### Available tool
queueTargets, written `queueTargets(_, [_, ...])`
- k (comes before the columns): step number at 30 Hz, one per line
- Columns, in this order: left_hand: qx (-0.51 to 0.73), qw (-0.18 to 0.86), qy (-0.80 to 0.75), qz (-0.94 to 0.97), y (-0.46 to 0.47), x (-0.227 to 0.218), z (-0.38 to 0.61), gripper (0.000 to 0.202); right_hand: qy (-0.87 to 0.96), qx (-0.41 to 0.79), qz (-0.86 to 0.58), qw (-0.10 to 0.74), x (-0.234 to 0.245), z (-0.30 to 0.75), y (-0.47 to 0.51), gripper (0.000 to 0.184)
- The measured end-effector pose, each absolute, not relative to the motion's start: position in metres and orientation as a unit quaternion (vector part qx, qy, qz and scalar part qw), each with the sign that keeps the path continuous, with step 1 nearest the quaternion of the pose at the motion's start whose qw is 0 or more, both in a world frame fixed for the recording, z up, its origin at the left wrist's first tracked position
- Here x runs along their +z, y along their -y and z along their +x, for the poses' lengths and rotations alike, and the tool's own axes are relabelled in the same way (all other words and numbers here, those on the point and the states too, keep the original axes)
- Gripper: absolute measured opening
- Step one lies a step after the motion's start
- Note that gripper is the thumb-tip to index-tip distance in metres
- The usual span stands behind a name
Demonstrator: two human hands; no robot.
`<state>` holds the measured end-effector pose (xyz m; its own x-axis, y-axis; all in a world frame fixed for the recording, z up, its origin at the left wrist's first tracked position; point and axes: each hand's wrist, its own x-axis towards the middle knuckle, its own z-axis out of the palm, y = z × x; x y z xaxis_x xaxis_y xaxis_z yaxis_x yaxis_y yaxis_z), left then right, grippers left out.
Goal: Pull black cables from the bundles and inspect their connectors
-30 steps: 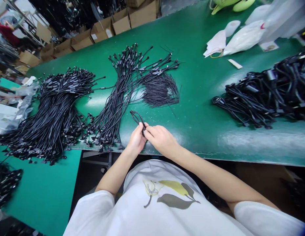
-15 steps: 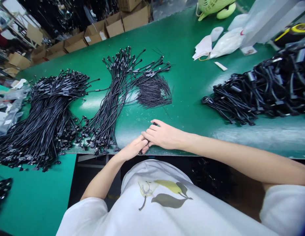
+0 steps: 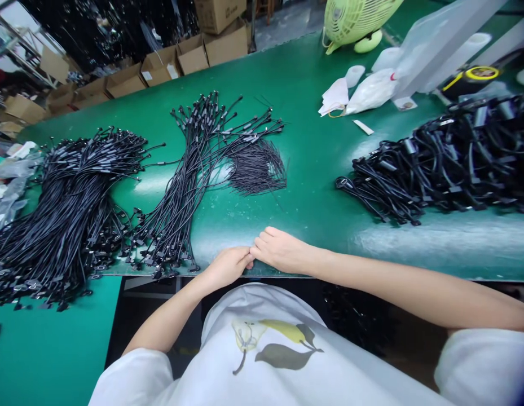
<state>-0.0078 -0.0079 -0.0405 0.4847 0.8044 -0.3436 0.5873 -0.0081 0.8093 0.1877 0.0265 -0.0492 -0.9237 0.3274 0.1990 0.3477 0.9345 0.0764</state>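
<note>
My left hand and my right hand meet at the front edge of the green table, fingertips touching. Both are closed, and whatever they pinch is hidden by the fingers. Just left of them lies a loose bundle of black cables with small connectors at both ends. Behind the hands is a pile of short thin black ties, partly overlapped by cable ends.
A larger heap of black cables spreads over the left side. At right lie coiled black cables. Farther back are a green fan, a white plastic bag and a yellow-black tape measure. Cardboard boxes line the far edge.
The view has shifted, so the table things appear lower and slightly left. My fingers have closed up more, and the dark bits that showed between them are now covered.
</note>
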Motion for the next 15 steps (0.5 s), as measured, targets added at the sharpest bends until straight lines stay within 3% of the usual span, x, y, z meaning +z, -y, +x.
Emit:
queueTargets(4, [0.201, 0.557, -0.513, 0.621, 0.009, -0.051, -0.006, 0.033, 0.954, 0.068, -0.231, 0.176, -0.042, 0.203, -0.042, 0.016])
queueTargets(7, [0.33, 0.64, -0.512, 0.469, 0.004, -0.057, -0.007, 0.04, 0.837, 0.134, -0.471, 0.246, -0.05, 0.22, -0.063, 0.024])
queueTargets(10, [0.418, 0.681, -0.491, 0.348, -0.002, -0.057, -0.005, 0.042, 0.739, 0.129, -0.642, 0.161, -0.067, 0.23, -0.082, 0.017])
queueTargets(15, [0.425, 0.707, -0.462, 0.325, -0.004, -0.05, 0.01, 0.043, 0.745, 0.125, -0.65, 0.078, -0.075, 0.225, -0.09, 0.015])
